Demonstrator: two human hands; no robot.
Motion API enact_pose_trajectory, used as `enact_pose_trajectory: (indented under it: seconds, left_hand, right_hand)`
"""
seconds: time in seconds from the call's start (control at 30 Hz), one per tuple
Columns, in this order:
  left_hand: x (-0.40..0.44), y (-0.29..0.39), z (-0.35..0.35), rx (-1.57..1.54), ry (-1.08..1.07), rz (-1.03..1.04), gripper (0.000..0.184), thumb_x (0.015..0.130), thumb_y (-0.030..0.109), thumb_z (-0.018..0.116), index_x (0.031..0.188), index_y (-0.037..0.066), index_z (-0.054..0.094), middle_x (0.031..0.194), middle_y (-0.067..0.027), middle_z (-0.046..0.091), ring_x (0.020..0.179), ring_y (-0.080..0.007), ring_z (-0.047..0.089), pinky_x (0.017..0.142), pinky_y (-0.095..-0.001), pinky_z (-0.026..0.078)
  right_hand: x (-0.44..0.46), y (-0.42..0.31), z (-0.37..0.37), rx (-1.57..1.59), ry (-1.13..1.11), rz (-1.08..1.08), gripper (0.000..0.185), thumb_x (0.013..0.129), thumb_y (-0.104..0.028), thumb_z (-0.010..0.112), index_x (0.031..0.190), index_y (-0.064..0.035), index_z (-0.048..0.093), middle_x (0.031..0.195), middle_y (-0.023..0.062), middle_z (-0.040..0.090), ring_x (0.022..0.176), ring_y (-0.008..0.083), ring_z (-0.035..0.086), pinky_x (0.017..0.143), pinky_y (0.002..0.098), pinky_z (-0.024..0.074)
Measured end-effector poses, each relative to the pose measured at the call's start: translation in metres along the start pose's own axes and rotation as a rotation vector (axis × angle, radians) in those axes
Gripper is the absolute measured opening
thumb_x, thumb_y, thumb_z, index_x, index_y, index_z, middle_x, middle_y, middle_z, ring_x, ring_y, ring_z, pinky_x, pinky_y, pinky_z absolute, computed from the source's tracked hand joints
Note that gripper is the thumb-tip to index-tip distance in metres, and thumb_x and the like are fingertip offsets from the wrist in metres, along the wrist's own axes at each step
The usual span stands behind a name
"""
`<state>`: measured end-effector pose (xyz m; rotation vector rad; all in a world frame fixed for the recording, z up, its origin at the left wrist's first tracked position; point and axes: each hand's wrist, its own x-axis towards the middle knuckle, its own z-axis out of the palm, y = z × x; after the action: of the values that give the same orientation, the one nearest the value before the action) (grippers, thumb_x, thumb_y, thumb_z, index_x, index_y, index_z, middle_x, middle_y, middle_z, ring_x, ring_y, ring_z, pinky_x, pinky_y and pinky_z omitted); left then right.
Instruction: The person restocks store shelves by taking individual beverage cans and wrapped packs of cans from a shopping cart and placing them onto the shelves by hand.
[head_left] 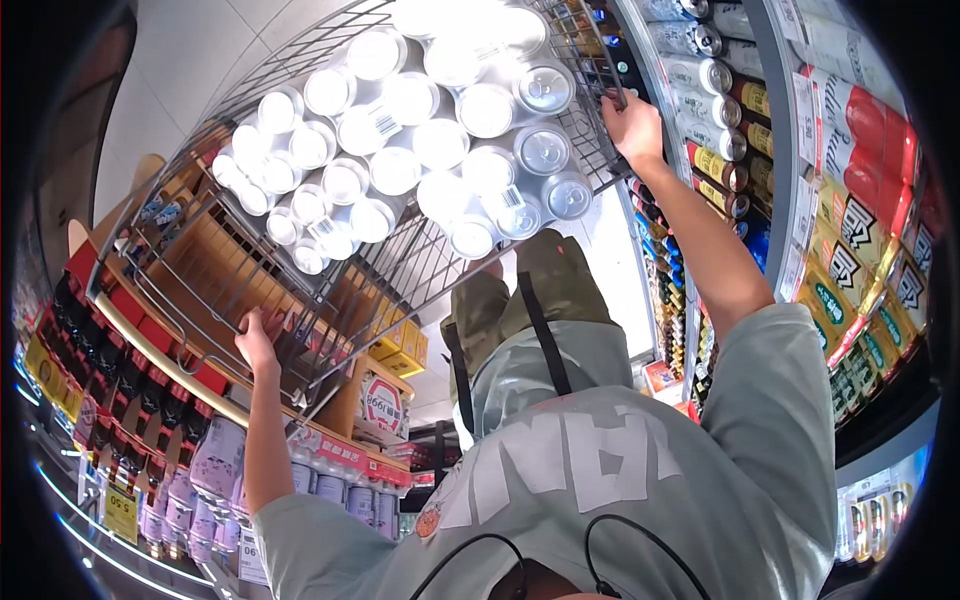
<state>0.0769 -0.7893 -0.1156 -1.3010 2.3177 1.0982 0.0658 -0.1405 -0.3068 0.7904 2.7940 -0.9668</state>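
A metal wire shopping cart [400,258] stands in front of me, and many silvery-white cans [440,143] in wrapped packs fill most of it. My left hand [262,342] is closed on the wire side of the cart, at the left part where no cans lie. On the opposite side my right hand [633,127] is closed round the rim, close beside the cans. Some fingertips of both hands are hidden behind the wires. Strong glare washes out the top cans.
Right of me, a shelf [785,150] holds cans and red and yellow multipacks [845,240]. At left, a curved display shelf [165,365] carries dark bottles and lilac cans [218,455]. Yellow boxes [403,345] and a white carton [382,407] stand low beside my legs.
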Motion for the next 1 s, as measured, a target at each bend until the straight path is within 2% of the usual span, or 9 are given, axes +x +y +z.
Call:
enact_pose_trajectory:
  seconds: [0.17,0.33,0.53,0.57,0.63,0.67,0.73,0.8,1.0]
  left_hand:
    - [-0.013,-0.024,0.002,0.024,-0.018,0.022,0.030,0.093,0.025,0.057,0.105,-0.002,0.062,0.100,-0.0151,0.070,0.077,-0.0221,0.071,0.071,-0.0323,0.058]
    - [-0.019,-0.049,-0.001,0.020,-0.030,0.032,0.029,0.092,0.024,0.057,0.105,-0.002,0.062,0.099,-0.0147,0.071,0.078,-0.0219,0.070,0.071,-0.0324,0.058]
    - [-0.039,-0.067,0.001,0.026,-0.033,0.080,0.025,0.091,0.022,0.058,0.094,-0.002,0.064,0.096,-0.0146,0.071,0.077,-0.0221,0.070,0.072,-0.0326,0.058]
    - [-0.035,-0.074,-0.001,0.022,-0.034,0.087,0.025,0.091,0.022,0.058,0.094,-0.002,0.064,0.096,-0.0146,0.071,0.077,-0.0221,0.070,0.072,-0.0326,0.058]
    - [-0.027,-0.095,-0.010,0.078,-0.061,0.090,0.032,0.093,0.030,0.057,0.103,0.000,0.064,0.101,-0.0135,0.071,0.080,-0.0205,0.070,0.072,-0.0327,0.057]
    - [-0.032,-0.099,-0.010,0.073,-0.058,0.091,0.032,0.093,0.030,0.057,0.103,0.000,0.064,0.101,-0.0135,0.071,0.080,-0.0205,0.070,0.072,-0.0327,0.057]
    - [-0.040,-0.100,-0.007,0.039,-0.006,0.150,0.025,0.090,0.022,0.060,0.092,-0.003,0.064,0.093,-0.0140,0.070,0.078,-0.0218,0.070,0.068,-0.0318,0.058]
    - [-0.050,-0.115,-0.005,0.023,0.014,0.160,0.025,0.091,0.022,0.061,0.094,-0.003,0.063,0.092,-0.0139,0.070,0.077,-0.0218,0.070,0.065,-0.0315,0.058]
    - [-0.073,-0.137,-0.008,0.013,-0.057,0.134,0.025,0.092,0.022,0.060,0.097,-0.002,0.061,0.094,-0.0153,0.070,0.077,-0.0239,0.071,0.069,-0.0318,0.058]
  right_hand:
    - [-0.025,0.028,0.002,0.040,0.064,-0.035,0.021,0.084,-0.026,0.063,0.090,-0.0064,0.068,0.081,0.0184,0.068,0.078,0.0400,0.066,0.070,0.0457,0.0538]
    - [-0.052,0.055,0.009,0.061,0.069,-0.020,0.022,0.084,-0.026,0.061,0.083,-0.0039,0.064,0.078,0.0213,0.066,0.078,0.0437,0.063,0.069,0.0490,0.0520]
    - [-0.089,0.073,0.008,0.045,0.102,-0.047,0.023,0.082,-0.026,0.062,0.084,-0.0037,0.065,0.078,0.0217,0.066,0.076,0.0423,0.065,0.068,0.0485,0.0524]
    - [-0.094,0.077,0.009,0.041,0.112,-0.044,0.023,0.082,-0.026,0.061,0.084,-0.0039,0.066,0.078,0.0217,0.066,0.076,0.0419,0.065,0.068,0.0481,0.0526]
    - [-0.106,0.078,0.004,0.042,0.111,-0.029,0.022,0.082,-0.025,0.061,0.085,-0.0040,0.066,0.077,0.0218,0.066,0.075,0.0419,0.065,0.068,0.0478,0.0527]
    - [-0.115,0.077,0.003,0.045,0.112,-0.016,0.022,0.081,-0.025,0.061,0.085,-0.0041,0.067,0.077,0.0219,0.066,0.075,0.0419,0.065,0.068,0.0474,0.0529]
    - [-0.129,0.082,0.002,0.055,0.084,0.004,0.022,0.081,-0.024,0.060,0.087,-0.0040,0.067,0.077,0.0221,0.066,0.075,0.0416,0.065,0.069,0.0472,0.0530]
    - [-0.142,0.095,0.002,0.066,0.058,0.029,0.023,0.081,-0.023,0.060,0.089,-0.0039,0.068,0.078,0.0223,0.067,0.076,0.0413,0.065,0.069,0.0469,0.0532]
    - [-0.181,0.119,0.007,0.109,0.137,-0.042,0.023,0.081,-0.023,0.060,0.092,-0.0038,0.068,0.081,0.0221,0.067,0.078,0.0398,0.066,0.070,0.0454,0.0539]
